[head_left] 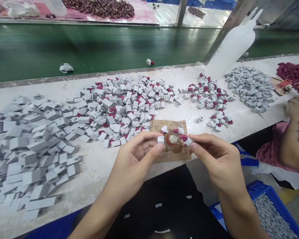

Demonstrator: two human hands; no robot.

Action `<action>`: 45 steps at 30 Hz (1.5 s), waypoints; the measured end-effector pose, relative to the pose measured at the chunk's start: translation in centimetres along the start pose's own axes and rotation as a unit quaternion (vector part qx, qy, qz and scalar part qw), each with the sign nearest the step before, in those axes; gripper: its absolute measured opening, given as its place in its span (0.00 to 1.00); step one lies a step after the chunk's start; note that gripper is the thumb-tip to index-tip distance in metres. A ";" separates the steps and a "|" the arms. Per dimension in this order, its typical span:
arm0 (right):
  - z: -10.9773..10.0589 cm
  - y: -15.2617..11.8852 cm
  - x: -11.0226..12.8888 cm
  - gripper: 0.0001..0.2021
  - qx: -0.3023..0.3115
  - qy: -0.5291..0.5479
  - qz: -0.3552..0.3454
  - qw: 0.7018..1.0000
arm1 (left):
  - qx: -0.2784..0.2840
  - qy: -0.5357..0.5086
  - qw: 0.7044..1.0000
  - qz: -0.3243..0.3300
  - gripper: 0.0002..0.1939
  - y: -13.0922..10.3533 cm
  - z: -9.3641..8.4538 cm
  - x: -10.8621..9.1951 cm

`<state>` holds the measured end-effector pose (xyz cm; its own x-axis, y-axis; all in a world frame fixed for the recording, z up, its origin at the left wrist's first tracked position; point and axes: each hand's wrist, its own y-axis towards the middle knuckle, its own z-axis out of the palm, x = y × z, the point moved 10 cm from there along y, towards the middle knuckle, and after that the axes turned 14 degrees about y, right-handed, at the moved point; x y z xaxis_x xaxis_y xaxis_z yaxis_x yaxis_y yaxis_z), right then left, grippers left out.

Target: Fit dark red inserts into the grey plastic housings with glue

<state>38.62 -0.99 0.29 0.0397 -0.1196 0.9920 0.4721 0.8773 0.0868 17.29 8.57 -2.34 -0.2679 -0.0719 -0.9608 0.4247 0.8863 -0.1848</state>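
Between the thumb and fingertips of my left hand (142, 156) is a small light-grey plastic block (160, 139). My right hand (218, 159) pinches a grey-and-maroon plastic piece (186, 139), its maroon end pointing left toward the block; the two are apart. Both hands hover over a brown cardboard sheet (159, 158). On the sheet sits a small round dish (173, 138) with a wet, shiny brown patch around it. A loose grey piece (164, 129) and other maroon bits lie by the dish, partly hidden behind my fingers.
Left stands a heap of grey blocks (32, 142); behind is a heap of grey-and-maroon pieces (124, 103). A white squeeze bottle (231, 46) stands at the back right. Beyond runs a green conveyor belt (102, 46). A co-worker's arm (297, 129) is at right, above a blue crate (284, 202).
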 end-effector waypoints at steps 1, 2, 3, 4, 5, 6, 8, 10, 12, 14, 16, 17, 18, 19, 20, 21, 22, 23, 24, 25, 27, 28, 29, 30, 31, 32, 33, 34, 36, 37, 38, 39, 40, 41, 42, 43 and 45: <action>0.2 0.0 0.1 0.10 0.006 0.025 0.003 1.000 | 0.022 -0.023 0.999 0.000 0.12 0.2 0.7 -0.2; 0.5 0.0 0.0 0.09 0.015 0.051 0.010 0.999 | 0.041 -0.045 0.998 0.002 0.12 0.4 1.3 -0.5; 0.8 0.0 -0.1 0.09 0.024 0.074 0.020 0.997 | 0.056 -0.064 0.996 0.004 0.12 0.6 1.9 -0.7; 1.0 0.0 -0.3 0.08 0.032 0.092 0.030 0.995 | 0.067 -0.079 0.995 0.006 0.11 0.7 2.3 -0.9; 1.2 0.0 -0.5 0.07 0.037 0.105 0.038 0.993 | 0.073 -0.090 0.993 0.009 0.11 0.8 2.6 -1.1; 1.4 0.1 -0.6 0.06 0.038 0.111 0.040 0.992 | 0.075 -0.096 0.992 0.011 0.10 0.9 2.8 -1.2; 1.3 0.1 -0.8 0.05 0.033 0.109 0.037 0.993 | 0.075 -0.096 0.992 0.014 0.09 1.1 3.0 -1.2; 1.2 0.3 -0.7 0.05 0.025 0.097 0.034 0.994 | 0.072 -0.091 0.993 0.016 0.09 1.2 3.0 -1.1; 1.3 0.4 -0.5 0.05 0.023 0.084 0.035 0.996 | 0.071 -0.087 0.994 0.016 0.08 1.2 3.1 -1.0; 1.6 0.6 0.0 0.05 0.036 0.069 0.035 0.996 | 0.072 -0.079 0.994 0.021 0.07 1.1 3.1 -1.2; 2.2 0.8 0.4 0.07 0.057 0.062 0.036 0.996 | 0.066 -0.058 0.995 0.039 0.05 1.0 3.0 -1.8; 2.4 0.8 0.5 0.08 0.065 0.064 0.039 0.995 | 0.058 -0.040 0.996 0.054 0.05 0.9 2.8 -2.2; 2.6 0.8 0.7 0.07 0.070 0.069 0.042 0.994 | 0.047 -0.017 0.996 0.069 0.04 0.8 2.4 -2.7; 2.8 0.9 0.8 0.07 0.073 0.075 0.046 0.993 | 0.035 0.008 0.996 0.084 0.04 0.6 2.0 -3.2; 3.0 1.0 0.9 0.05 0.074 0.081 0.049 0.993 | 0.023 0.032 0.994 0.098 0.04 0.5 1.5 -3.7; 3.3 1.2 1.2 0.04 0.078 0.085 0.050 0.992 | 0.012 0.055 0.992 0.110 0.05 0.5 0.9 -4.1; 3.8 1.6 1.4 0.03 0.092 0.084 0.054 0.991 | 0.005 0.077 0.990 0.118 0.05 0.5 0.2 -4.5; 4.5 2.2 1.7 0.04 0.116 0.078 0.057 0.989 | -0.002 0.098 0.988 0.122 0.05 0.5 -0.6 -4.7; 5.5 3.2 2.1 0.05 0.149 0.065 0.059 0.985 | -0.011 0.120 0.985 0.123 0.05 0.7 -1.6 -4.9; 6.8 4.4 2.4 0.06 0.189 0.042 0.057 0.979 | -0.026 0.143 0.982 0.122 0.06 0.9 -2.8 -5.1; 9.5 8.3 2.9 0.08 0.252 -0.035 0.032 0.966 | -0.079 0.191 0.972 0.115 0.09 1.5 -6.0 -5.6; 11.0 11.0 3.1 0.08 0.262 -0.085 0.007 0.961 | -0.114 0.214 0.964 0.111 0.09 1.9 -7.7 -6.0; 12.4 14.1 3.2 0.08 0.255 -0.138 -0.023 0.957 | -0.149 0.233 0.955 0.107 0.10 2.3 -9.4 -6.5; 13.9 17.4 3.2 0.09 0.229 -0.189 -0.056 0.953 | -0.180 0.250 0.946 0.103 0.10 2.9 -10.9 -7.0; 15.9 20.4 2.8 0.13 0.216 -0.241 -0.080 0.943 | -0.204 0.264 0.938 0.097 0.10 3.7 -12.2 -7.5; 18.2 23.2 2.0 0.16 0.211 -0.288 -0.092 0.929 | -0.222 0.277 0.930 0.089 0.10 4.6 -13.2 -8.0; 20.4 25.6 1.0 0.19 0.210 -0.321 -0.096 0.918 | -0.234 0.291 0.924 0.079 0.09 5.8 -14.0 -8.5; 22.7 27.6 0.0 0.22 0.215 -0.326 -0.100 0.915 | -0.240 0.306 0.919 0.067 0.08 7.2 -14.6 -8.9; 26.3 30.3 -2.1 0.22 0.230 -0.328 -0.095 0.911 | -0.239 0.336 0.910 0.043 0.05 10.3 -15.3 -9.4; 27.5 31.1 -3.0 0.19 0.236 -0.324 -0.091 0.912 | -0.237 0.348 0.907 0.031 0.05 12.0 -15.6 -9.6; 28.1 31.8 -3.7 0.15 0.238 -0.323 -0.086 0.912 | -0.234 0.357 0.904 0.021 0.05 13.8 -15.9 -9.7; 28.2 32.3 -4.1 0.11 0.235 -0.322 -0.083 0.914 | -0.230 0.364 0.902 0.012 0.06 15.5 -16.1 -9.8; 27.8 32.7 -4.2 0.08 0.228 -0.320 -0.082 0.916 | -0.222 0.369 0.903 0.004 0.07 17.3 -16.2 -9.7; 26.9 33.0 -4.0 0.07 0.217 -0.319 -0.085 0.919 | -0.210 0.371 0.904 -0.004 0.09 19.0 -16.0 -9.6; 25.5 33.2 -3.5 0.08 0.203 -0.313 -0.087 0.924 | -0.194 0.372 0.908 -0.012 0.12 20.8 -15.7 -9.3; 23.8 33.2 -2.8 0.10 0.186 -0.304 -0.084 0.931 | -0.177 0.370 0.912 -0.020 0.15 22.5 -15.3 -8.9; 19.5 32.2 -1.3 0.14 0.157 -0.277 -0.063 0.946 | -0.146 0.361 0.920 -0.037 0.21 25.5 -14.0 -8.0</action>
<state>36.58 36.54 3.56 -0.5079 -0.0461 0.8602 0.1536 0.9777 0.1431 18.15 38.17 3.55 -0.8360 0.0929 -0.5408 0.1601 0.9840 -0.0785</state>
